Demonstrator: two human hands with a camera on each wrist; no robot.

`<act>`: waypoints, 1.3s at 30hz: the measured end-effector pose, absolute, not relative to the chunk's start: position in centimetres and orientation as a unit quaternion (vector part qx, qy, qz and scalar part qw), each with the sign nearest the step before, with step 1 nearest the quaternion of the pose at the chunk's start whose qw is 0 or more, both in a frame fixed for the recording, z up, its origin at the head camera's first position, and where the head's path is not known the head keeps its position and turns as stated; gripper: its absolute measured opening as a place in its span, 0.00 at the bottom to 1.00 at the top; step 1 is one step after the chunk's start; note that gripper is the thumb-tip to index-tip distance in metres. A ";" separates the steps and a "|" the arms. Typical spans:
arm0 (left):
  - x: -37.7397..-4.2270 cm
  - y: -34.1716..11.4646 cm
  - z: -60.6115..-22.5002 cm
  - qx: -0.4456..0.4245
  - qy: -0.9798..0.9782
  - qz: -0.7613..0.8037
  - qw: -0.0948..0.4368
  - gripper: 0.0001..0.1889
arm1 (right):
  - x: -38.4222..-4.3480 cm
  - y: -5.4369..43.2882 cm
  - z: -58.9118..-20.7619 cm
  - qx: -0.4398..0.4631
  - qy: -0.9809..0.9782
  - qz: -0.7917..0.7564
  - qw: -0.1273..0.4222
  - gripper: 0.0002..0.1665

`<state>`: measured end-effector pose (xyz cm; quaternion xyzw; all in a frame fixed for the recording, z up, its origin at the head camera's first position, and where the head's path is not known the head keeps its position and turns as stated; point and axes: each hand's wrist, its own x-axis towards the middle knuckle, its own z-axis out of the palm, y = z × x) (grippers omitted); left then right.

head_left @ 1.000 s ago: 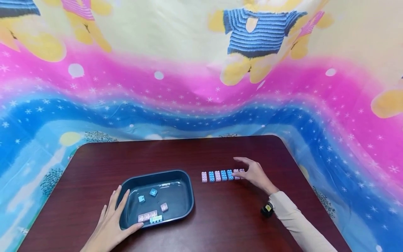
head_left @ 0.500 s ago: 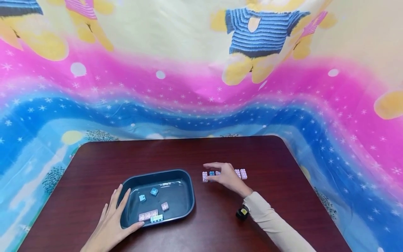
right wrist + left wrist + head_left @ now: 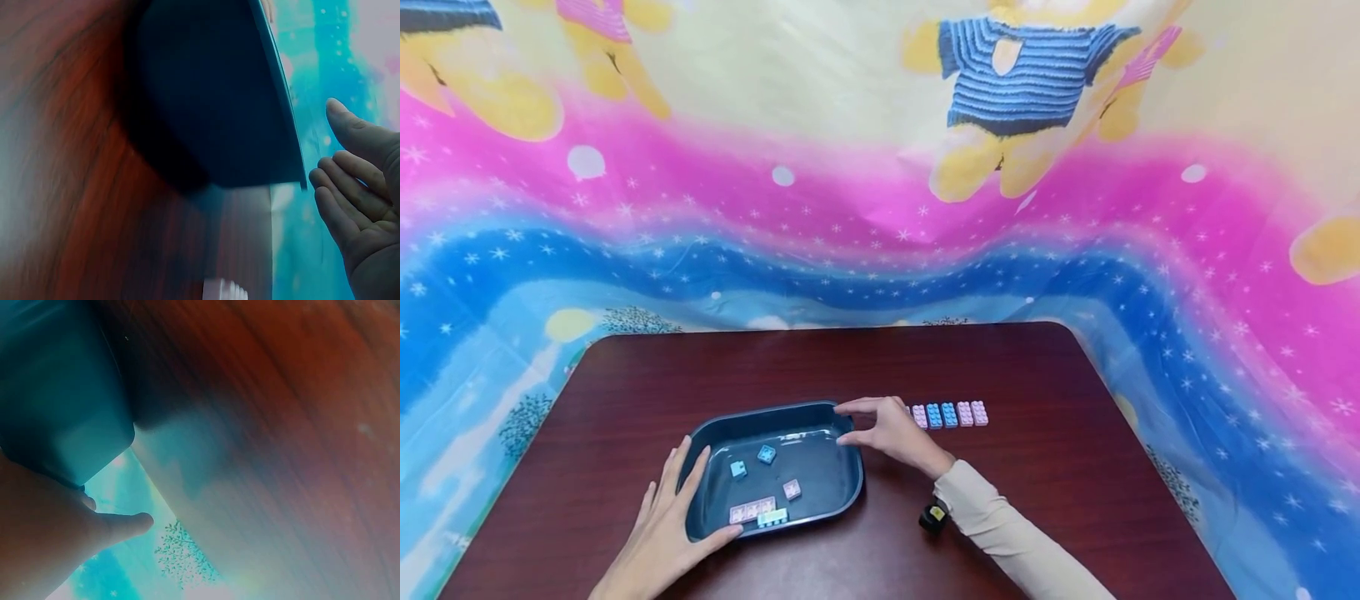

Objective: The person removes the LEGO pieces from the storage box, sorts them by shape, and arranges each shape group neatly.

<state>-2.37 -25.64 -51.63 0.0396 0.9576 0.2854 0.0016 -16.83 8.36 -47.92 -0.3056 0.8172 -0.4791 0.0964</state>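
My left hand (image 3: 662, 521) rests at the left end of a dark blue tray (image 3: 775, 417), fingers spread along the side and thumb at the front rim. In the left wrist view the thumb or a finger stretches straight beside the tray wall (image 3: 69, 419). My right hand (image 3: 887, 429) hovers at the tray's right rim with thumb and fingers apart and nothing between them. Inside the tray lie a blue brick (image 3: 766, 454), a light blue brick (image 3: 738, 470), a pink brick (image 3: 792, 489), a long pink piece (image 3: 752, 511) and a light blue piece (image 3: 772, 518).
Right of the tray, a row of pink and blue toy bricks (image 3: 950, 415) stands on the dark red table (image 3: 1000, 358); my right hand hides its left end. A patterned curtain (image 3: 850, 208) hangs behind the table. A black device (image 3: 933, 517) sits at the right wrist.
My right hand has swept left along the brick row, from its right end to the tray's right rim, uncovering the row's right part. The left hand and tray stay put.
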 end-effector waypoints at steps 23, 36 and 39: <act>-2.5 -25.5 -51.5 0.031 0.963 0.266 0.021 0.64 | -13.9 -0.8 -48.5 -0.364 0.839 -0.367 0.170 0.23; -2.6 -25.5 -51.6 0.033 0.962 0.272 0.015 0.64 | -12.7 -4.3 -49.6 -0.376 0.853 -0.313 0.182 0.20; -2.5 -25.5 -51.7 0.033 0.960 0.277 0.016 0.64 | -12.5 -4.7 -49.8 -0.370 0.855 -0.306 0.197 0.20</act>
